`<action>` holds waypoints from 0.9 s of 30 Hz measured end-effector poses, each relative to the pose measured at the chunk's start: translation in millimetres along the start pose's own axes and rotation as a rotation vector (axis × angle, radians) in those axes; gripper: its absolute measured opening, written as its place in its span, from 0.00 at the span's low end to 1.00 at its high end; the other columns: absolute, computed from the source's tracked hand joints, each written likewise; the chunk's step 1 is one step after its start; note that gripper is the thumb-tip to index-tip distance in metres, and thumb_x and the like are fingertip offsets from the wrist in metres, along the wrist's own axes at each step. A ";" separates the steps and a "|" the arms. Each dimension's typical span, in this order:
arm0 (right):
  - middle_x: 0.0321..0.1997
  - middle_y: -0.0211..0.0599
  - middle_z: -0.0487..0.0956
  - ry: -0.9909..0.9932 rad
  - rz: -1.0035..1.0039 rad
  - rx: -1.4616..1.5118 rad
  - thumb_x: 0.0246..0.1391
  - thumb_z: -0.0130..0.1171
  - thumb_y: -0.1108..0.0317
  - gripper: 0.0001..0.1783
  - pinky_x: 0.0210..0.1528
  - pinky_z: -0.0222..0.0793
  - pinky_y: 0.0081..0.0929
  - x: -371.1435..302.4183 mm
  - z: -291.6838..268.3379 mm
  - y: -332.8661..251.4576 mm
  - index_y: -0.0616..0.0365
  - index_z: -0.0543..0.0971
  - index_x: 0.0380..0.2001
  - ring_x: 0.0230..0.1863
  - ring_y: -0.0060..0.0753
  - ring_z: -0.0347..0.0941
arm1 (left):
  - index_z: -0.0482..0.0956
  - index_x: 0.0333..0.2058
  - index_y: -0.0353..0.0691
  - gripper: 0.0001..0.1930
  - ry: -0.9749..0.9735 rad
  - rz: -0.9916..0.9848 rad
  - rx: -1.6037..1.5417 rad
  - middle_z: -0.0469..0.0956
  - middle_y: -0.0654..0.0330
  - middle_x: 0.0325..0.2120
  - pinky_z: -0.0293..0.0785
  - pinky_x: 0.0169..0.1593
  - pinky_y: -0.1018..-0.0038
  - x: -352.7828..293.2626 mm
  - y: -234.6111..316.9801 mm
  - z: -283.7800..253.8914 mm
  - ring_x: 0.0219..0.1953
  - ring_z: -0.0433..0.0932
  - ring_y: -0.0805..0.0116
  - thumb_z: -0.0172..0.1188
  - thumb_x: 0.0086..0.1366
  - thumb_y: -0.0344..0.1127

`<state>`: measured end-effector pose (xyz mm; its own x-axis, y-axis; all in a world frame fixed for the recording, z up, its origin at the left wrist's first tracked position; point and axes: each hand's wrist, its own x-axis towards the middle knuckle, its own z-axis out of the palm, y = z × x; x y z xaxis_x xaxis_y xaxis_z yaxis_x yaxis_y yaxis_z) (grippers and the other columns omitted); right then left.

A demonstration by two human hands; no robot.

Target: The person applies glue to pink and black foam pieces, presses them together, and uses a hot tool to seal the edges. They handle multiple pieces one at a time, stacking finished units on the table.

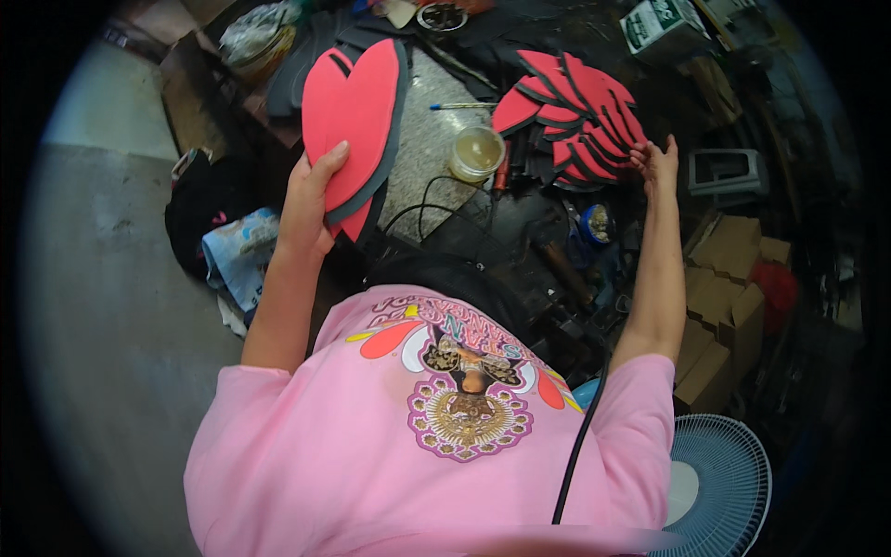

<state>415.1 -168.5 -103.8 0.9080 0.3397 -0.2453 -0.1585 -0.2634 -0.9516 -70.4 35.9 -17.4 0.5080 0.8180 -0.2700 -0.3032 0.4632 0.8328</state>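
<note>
Right hand (657, 165), fingers apart, touches the red pile (566, 88) just to its left, upper right. My left hand (311, 200) grips red pieces (357, 130), long axis up the frame.

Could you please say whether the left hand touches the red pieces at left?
Touching: the head view shows the left hand gripping those red pieces, thumb lying across their face.

A cluttered workshop; heaped red cutouts (577, 116), a clear tub (477, 154) and cardboard boxes (727, 249) show it.
</note>
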 end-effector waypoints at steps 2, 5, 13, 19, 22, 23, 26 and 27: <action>0.30 0.38 0.79 -0.221 -0.154 -0.039 0.60 0.54 0.71 0.34 0.26 0.75 0.20 -34.1 29.1 -25.0 0.49 0.56 0.68 0.24 0.25 0.76 | 0.71 0.52 0.34 0.20 0.020 -0.002 0.006 0.78 0.58 0.43 0.78 0.45 0.75 -1.2 -0.4 -3.4 0.41 0.80 0.72 0.61 0.63 0.34; 0.29 0.28 0.77 -0.764 -0.256 -0.437 0.57 0.60 0.68 0.28 0.29 0.68 0.14 -91.0 74.9 -60.1 0.47 0.71 0.61 0.26 0.17 0.71 | 0.71 0.52 0.34 0.20 0.000 -0.010 -0.018 0.78 0.58 0.42 0.79 0.44 0.75 -1.4 -0.3 -3.1 0.40 0.80 0.73 0.61 0.63 0.34; 0.43 0.39 0.82 -0.973 -0.752 -1.700 0.36 0.74 0.60 0.46 0.43 0.74 0.41 -167.9 183.7 -55.5 0.30 0.69 0.63 0.46 0.44 0.79 | 0.71 0.51 0.33 0.19 -0.086 -0.080 -0.084 0.79 0.57 0.40 0.80 0.42 0.74 -15.6 -1.8 3.4 0.39 0.80 0.72 0.58 0.64 0.36; 0.41 0.38 0.84 -0.859 -0.677 -1.926 0.39 0.73 0.69 0.25 0.41 0.77 0.36 -168.2 211.1 -44.7 0.51 0.83 0.45 0.46 0.39 0.81 | 0.72 0.49 0.34 0.17 -0.075 -0.080 -0.101 0.80 0.57 0.41 0.80 0.43 0.75 -23.0 -2.5 3.7 0.38 0.81 0.72 0.57 0.66 0.39; 0.37 0.39 0.84 -0.894 -0.635 -1.982 0.39 0.73 0.67 0.24 0.38 0.77 0.37 -166.7 216.8 -46.8 0.53 0.82 0.44 0.42 0.40 0.82 | 0.72 0.49 0.34 0.17 -0.098 -0.066 -0.113 0.80 0.57 0.40 0.80 0.42 0.75 -23.2 -1.9 5.9 0.37 0.81 0.72 0.57 0.67 0.39; 0.34 0.39 0.83 -0.967 -0.612 -1.983 0.38 0.74 0.65 0.29 0.36 0.76 0.37 -165.4 217.6 -50.6 0.52 0.79 0.48 0.39 0.40 0.82 | 0.70 0.51 0.34 0.18 -0.110 -0.070 -0.117 0.79 0.57 0.41 0.80 0.43 0.75 -23.5 -1.4 6.5 0.39 0.81 0.72 0.57 0.67 0.38; 0.28 0.40 0.81 -1.060 -0.368 -1.647 0.40 0.73 0.64 0.33 0.27 0.74 0.35 -165.6 203.4 -64.9 0.54 0.74 0.52 0.27 0.37 0.80 | 0.68 0.54 0.33 0.21 -0.139 -0.078 -0.117 0.77 0.57 0.44 0.80 0.46 0.73 -23.7 1.5 7.3 0.42 0.80 0.71 0.56 0.67 0.37; 0.26 0.40 0.80 -1.069 -0.254 -1.474 0.42 0.72 0.65 0.31 0.24 0.73 0.34 -167.1 193.7 -69.9 0.55 0.73 0.52 0.23 0.36 0.79 | 0.68 0.54 0.33 0.21 -0.142 -0.080 -0.112 0.78 0.57 0.44 0.80 0.46 0.73 -24.0 2.4 7.5 0.42 0.80 0.72 0.56 0.67 0.38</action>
<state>199.3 -32.0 -32.2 0.1535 0.6987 -0.6988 0.8909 -0.4038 -0.2080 -77.2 14.8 -5.3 0.6403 0.7242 -0.2562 -0.3408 0.5667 0.7501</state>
